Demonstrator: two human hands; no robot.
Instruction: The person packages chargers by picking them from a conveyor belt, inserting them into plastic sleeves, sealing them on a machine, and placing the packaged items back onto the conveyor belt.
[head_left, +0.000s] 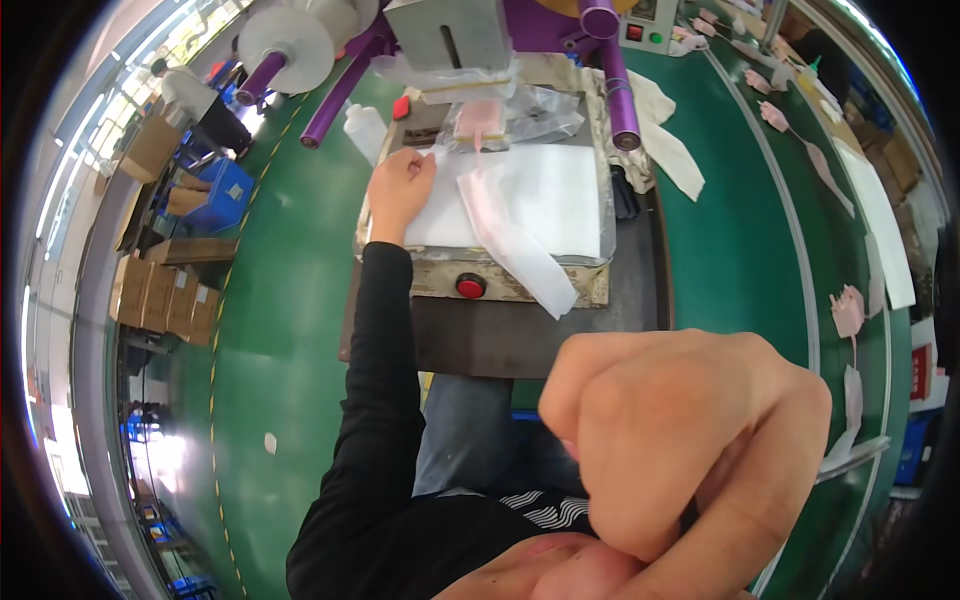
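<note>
My left hand [402, 190] is closed at the left side of the work plate, its fingertips pinching the edge of a clear plastic film [545, 112]. Under or against this film sits a pink plug-like block [480, 120]. From it a cord leads into a long translucent white sleeve [512, 245], which lies slantwise over a white pad [565, 195] and hangs past its front edge. Large and close to the camera, my right hand [690, 430] is raised with its fingers curled in. Whatever it may hold is hidden.
A red push button [470, 286] sits on the machine's front. Purple rollers [620, 100] and a film roll [285, 50] stand above. At right, a green conveyor [760, 230] carries several pink plugs [847, 312]. A white bottle [365, 132] stands left; another person [195, 100] is farther off.
</note>
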